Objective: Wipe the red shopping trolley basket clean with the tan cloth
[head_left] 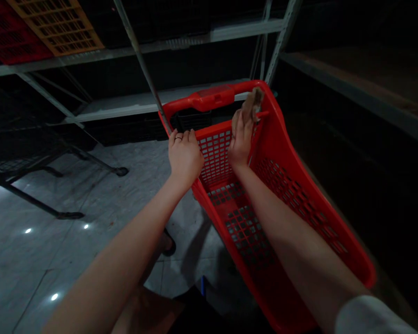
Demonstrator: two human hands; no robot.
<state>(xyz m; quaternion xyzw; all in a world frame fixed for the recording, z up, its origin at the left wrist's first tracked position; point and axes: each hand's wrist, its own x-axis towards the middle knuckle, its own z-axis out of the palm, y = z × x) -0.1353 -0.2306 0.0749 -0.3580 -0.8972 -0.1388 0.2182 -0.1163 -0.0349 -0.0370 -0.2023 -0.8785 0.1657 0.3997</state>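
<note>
A red plastic shopping cart (220, 211) with latticed walls stands in front of me, its handle bar at the far end. My left hand (185, 155), wearing a dark ring, is curled over the cart's left rim near the handle. Inside the handle end, my right hand (240, 139) presses a brownish rag (252, 104) against the top right of the latticed back panel (214, 150). The rag sticks out past my fingertips, and the rest is covered by the hand. Through the basket floor's holes I see grey tiles.
Behind the cart is a white metal rack (120, 111) carrying a yellow crate (57, 25) and a red crate (12, 35). A thin pole (139, 55) slants down to the handle. Dark metal legs (35, 199) stand at left on the tiled floor (101, 185). A ledge (351, 88) runs along the right.
</note>
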